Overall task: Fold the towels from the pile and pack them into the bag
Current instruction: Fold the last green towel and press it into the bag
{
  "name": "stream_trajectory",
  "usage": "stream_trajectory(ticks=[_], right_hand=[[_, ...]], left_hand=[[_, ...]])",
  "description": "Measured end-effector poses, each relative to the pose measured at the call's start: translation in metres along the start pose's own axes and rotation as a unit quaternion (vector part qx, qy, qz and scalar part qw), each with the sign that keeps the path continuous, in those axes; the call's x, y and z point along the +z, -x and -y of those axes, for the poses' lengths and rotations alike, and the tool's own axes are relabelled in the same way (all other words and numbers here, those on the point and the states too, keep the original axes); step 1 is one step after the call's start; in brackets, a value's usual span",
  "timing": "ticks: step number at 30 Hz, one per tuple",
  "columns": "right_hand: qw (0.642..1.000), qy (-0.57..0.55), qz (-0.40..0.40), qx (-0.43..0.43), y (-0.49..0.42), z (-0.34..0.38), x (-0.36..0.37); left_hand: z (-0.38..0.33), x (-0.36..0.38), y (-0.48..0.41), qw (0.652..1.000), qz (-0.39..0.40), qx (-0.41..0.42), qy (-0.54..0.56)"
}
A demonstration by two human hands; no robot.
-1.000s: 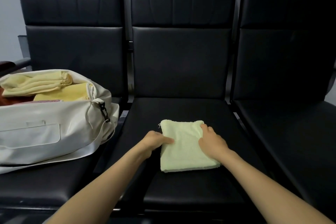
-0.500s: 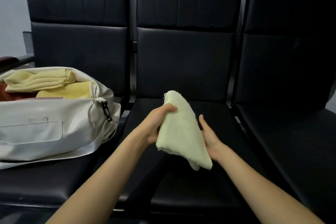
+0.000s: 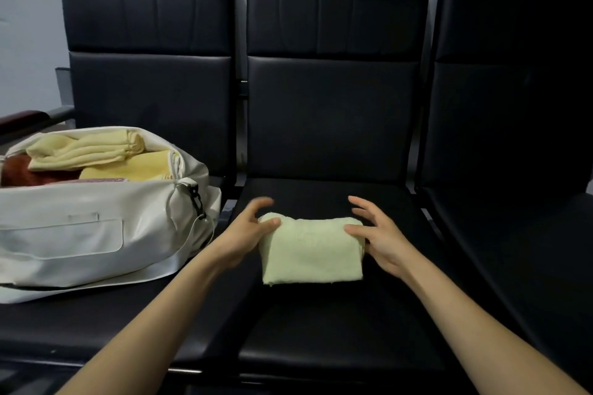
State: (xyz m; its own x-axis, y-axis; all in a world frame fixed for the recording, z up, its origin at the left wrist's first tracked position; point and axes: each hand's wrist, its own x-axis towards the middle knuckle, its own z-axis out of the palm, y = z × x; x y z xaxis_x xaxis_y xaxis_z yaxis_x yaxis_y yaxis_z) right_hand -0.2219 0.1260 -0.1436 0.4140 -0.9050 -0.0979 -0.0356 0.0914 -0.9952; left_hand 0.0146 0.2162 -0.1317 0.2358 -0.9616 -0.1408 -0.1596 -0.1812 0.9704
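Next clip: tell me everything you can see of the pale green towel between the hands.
The pale green towel looks like soft terry cloth, folded into a thick, roughly rectangular bundle, rounded along its far edge, with loose edges nearest the camera. It appears to rest on the middle black seat, right of the white bag and apart from it. The left hand touches its left end with the thumb, the right hand its right end; both hands' fingers are spread, off the cloth.
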Motion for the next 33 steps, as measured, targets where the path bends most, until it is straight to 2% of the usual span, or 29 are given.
stream_trajectory(ticks=[3,5,8,12,14,16,18,20,22,24,26,29,33], right_hand=[[0.995,0.059,0.077,-0.016,0.003,0.003,-0.002],[0.975,0.200,0.078,-0.048,0.004,0.003,-0.003],[0.928,0.356,0.048,-0.096,0.007,0.003,0.007],[0.863,0.483,0.022,-0.148,0.010,0.007,0.021],[0.845,0.512,-0.001,-0.153,0.010,0.009,0.022],[0.840,0.518,-0.006,-0.161,0.008,0.010,0.019],[0.867,0.474,0.017,-0.154,0.008,0.008,0.012],[0.930,0.341,0.036,-0.132,0.010,0.008,0.009],[0.972,0.196,0.032,-0.124,0.015,0.009,0.015],[0.983,0.134,0.018,-0.123,0.019,0.011,0.029],[0.982,0.136,0.009,-0.132,0.023,0.010,0.044],[0.977,0.150,0.005,-0.152,0.027,0.007,0.063],[0.984,0.128,-0.019,-0.119,0.025,0.007,0.105]], left_hand=[[0.000,-0.006,0.005,0.995,0.060,0.015,-0.078],[0.002,-0.006,0.006,0.977,0.019,0.059,-0.203],[0.008,0.005,0.006,0.925,-0.075,0.154,-0.340],[0.014,0.014,0.004,0.893,-0.147,0.179,-0.386],[0.014,0.012,0.009,0.870,-0.150,0.189,-0.430],[0.013,0.006,0.016,0.875,-0.136,0.203,-0.419],[0.009,0.000,0.028,0.908,-0.106,0.189,-0.359],[0.005,-0.003,0.043,0.953,-0.105,0.153,-0.241],[0.003,-0.001,0.055,0.973,-0.125,0.135,-0.143],[0.001,-0.001,0.062,0.976,-0.147,0.136,-0.087],[-0.007,-0.005,0.066,0.974,-0.172,0.129,-0.063],[-0.020,-0.021,0.065,0.974,-0.179,0.107,-0.086],[-0.025,-0.047,0.065,0.972,-0.198,0.105,-0.065]])
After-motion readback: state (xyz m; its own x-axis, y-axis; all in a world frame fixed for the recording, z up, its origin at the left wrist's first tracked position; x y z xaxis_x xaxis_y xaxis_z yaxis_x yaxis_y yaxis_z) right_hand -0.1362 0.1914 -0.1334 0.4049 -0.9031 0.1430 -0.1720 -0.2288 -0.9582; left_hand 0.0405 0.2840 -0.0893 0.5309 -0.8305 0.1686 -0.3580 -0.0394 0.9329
